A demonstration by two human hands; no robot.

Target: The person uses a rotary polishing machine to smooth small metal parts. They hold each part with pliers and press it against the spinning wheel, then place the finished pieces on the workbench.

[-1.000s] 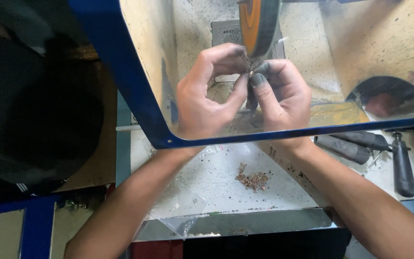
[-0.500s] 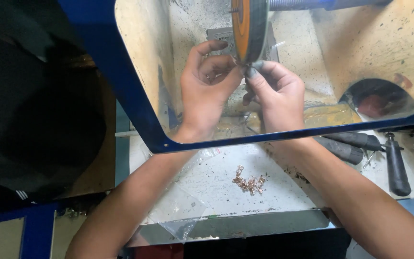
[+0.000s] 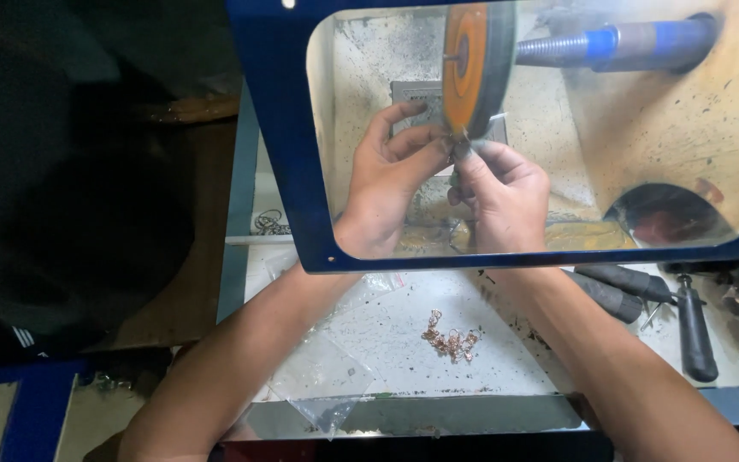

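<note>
Pinching a small metal piece [image 3: 462, 147] between them, left hand [image 3: 391, 171] and right hand [image 3: 498, 192] press it against the orange wheel [image 3: 470, 64].

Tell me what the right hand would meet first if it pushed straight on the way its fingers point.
Probably the orange polishing wheel: the right hand points up at its lower edge, fingertips seemingly almost touching it.

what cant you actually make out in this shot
- Head view: what the left hand and right hand pinch at the orange wheel; too small, covered by fingertips.
- Whether the wheel spins; one picture cannot tell.
- The small pile of copper-coloured bits on the bench; too small to name.
- Black-handled tools at right; tips hidden by the blue-framed shield.
</note>
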